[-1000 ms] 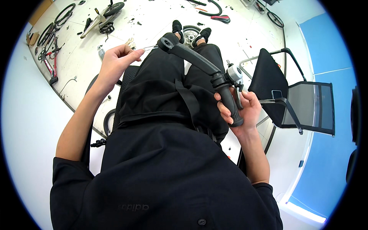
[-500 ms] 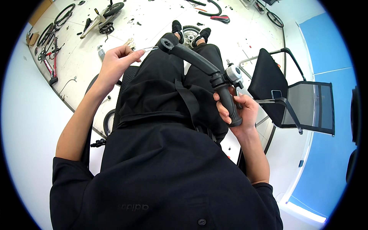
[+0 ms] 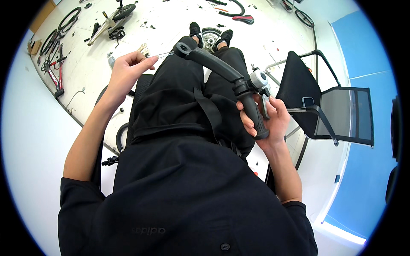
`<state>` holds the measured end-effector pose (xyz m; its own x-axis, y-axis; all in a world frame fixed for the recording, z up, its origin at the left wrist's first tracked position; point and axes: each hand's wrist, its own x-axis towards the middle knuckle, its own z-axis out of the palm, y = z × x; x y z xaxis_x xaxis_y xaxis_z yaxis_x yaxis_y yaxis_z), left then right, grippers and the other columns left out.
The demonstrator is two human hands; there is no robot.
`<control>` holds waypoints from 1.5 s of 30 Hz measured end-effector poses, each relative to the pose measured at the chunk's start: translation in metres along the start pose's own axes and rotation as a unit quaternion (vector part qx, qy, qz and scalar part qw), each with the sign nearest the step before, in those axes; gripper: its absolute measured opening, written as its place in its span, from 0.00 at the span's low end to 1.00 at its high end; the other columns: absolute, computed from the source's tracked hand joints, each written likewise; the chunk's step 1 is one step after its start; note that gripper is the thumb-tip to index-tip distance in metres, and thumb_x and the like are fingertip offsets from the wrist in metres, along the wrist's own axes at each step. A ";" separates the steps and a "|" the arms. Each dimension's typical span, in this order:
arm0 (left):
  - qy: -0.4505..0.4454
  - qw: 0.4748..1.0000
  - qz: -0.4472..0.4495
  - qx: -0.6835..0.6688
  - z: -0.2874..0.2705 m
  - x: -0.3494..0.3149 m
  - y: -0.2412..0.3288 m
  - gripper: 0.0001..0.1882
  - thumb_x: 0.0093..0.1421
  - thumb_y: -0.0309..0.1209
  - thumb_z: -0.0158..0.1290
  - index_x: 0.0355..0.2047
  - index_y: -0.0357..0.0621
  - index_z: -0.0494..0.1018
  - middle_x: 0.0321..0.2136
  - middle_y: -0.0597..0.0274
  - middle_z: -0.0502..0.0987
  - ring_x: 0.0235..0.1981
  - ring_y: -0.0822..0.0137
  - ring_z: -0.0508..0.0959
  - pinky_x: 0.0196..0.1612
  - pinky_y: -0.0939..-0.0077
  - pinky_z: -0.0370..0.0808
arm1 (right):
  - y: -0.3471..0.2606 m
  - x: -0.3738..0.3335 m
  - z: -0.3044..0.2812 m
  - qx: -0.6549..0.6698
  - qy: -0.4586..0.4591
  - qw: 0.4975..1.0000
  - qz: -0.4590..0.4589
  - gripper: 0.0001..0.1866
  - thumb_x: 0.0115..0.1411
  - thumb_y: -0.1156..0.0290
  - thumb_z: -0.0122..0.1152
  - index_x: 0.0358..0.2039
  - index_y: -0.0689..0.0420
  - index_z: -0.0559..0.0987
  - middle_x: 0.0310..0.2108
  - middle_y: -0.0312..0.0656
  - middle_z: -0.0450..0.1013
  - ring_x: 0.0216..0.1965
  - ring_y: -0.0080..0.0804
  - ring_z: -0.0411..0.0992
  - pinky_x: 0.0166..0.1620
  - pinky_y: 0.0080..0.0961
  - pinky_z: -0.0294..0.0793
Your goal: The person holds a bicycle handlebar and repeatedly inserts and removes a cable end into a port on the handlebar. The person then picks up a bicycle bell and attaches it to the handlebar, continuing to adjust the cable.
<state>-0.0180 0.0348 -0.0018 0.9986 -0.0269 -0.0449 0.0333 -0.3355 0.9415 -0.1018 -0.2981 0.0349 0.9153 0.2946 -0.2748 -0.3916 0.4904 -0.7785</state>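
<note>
A black bicycle handlebar half [image 3: 215, 64] reaches diagonally over my lap, its ring-shaped clamp end above my left knee. My right hand [image 3: 276, 123] is wrapped round its black rubber grip [image 3: 253, 112]. A silver bell [image 3: 258, 78] sits just beyond the grip, and a grey brake lever [image 3: 265, 106] shows beside my right fingers. My left hand [image 3: 130, 71] pinches a thin metal rod-like tool [image 3: 164, 55] between thumb and forefinger. The tool's far tip meets the side of the clamp end; whether it sits inside a bolt is too small to tell.
A black chair [image 3: 301, 85] with a phone [image 3: 308, 102] on it stands close on the right. Beyond my feet lies a wheel [image 3: 210, 38]. Bike frames [image 3: 57, 70], a white small bike [image 3: 112, 23], a red-black saddle [image 3: 243, 19] and loose parts are strewn across the floor.
My right thumb and forefinger have lifted slightly off the grip, and more of the brake lever shows. The left hand and its tool stay nearly where they were.
</note>
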 end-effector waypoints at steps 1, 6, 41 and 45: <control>0.000 1.000 -0.004 0.005 0.000 -0.001 0.003 0.15 0.57 0.41 0.58 0.23 0.42 0.75 0.21 0.70 0.74 0.24 0.82 0.63 0.30 0.84 0.57 | -0.001 0.000 0.000 -0.006 0.000 1.000 0.002 0.28 0.60 0.54 0.34 0.43 0.70 0.65 0.34 0.56 0.70 0.19 0.29 0.65 0.19 0.21 0.67; 0.006 1.000 0.006 -0.016 0.002 -0.001 0.000 0.14 0.57 0.39 0.58 0.23 0.42 0.75 0.22 0.70 0.75 0.23 0.82 0.63 0.29 0.84 0.56 | -0.002 -0.001 0.002 -0.026 0.010 1.000 0.001 0.28 0.59 0.55 0.33 0.42 0.71 0.65 0.32 0.55 0.70 0.18 0.29 0.64 0.19 0.21 0.67; -0.059 0.998 0.006 -0.011 0.003 0.001 -0.005 0.17 0.62 0.40 0.52 0.23 0.40 0.76 0.22 0.67 0.77 0.29 0.78 0.71 0.41 0.80 0.65 | 0.003 0.000 -0.002 -0.053 0.008 0.998 0.015 0.27 0.59 0.59 0.32 0.37 0.75 0.70 0.17 0.48 0.68 0.13 0.29 0.63 0.20 0.19 0.65; -0.061 0.998 0.005 -0.006 0.002 0.002 -0.006 0.17 0.62 0.40 0.52 0.23 0.41 0.76 0.22 0.67 0.77 0.29 0.78 0.70 0.41 0.80 0.64 | 0.004 0.000 -0.003 -0.050 0.003 0.999 0.011 0.26 0.60 0.61 0.33 0.37 0.75 0.70 0.17 0.49 0.68 0.13 0.29 0.63 0.20 0.19 0.65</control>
<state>-0.0161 0.0345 -0.0086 0.9866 -0.1445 -0.0758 0.0253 -0.3238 0.9458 -0.1031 -0.2989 0.0305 0.9073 0.2998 -0.2948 -0.4000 0.3992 -0.8250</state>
